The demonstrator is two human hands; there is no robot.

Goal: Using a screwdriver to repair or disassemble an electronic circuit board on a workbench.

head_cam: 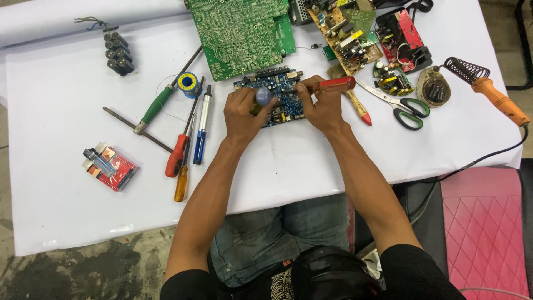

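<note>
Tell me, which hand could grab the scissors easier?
Probably the right hand: the green-handled scissors lie just to its outer side. The left hand sits across the blue circuit board, farther away. Both hands already hold tools.

Crowded at the back, open at the front

We see bare white table [311, 166] in front of our hands, open to the near edge. Behind the small blue board [276, 95], the big green board [240, 33] and the brown board [344, 36] block the way. To the left lie the screwdrivers [179, 158] and solder reel [189, 83]; to the right, the scissors [402, 105] and soldering iron [491, 94].
</note>
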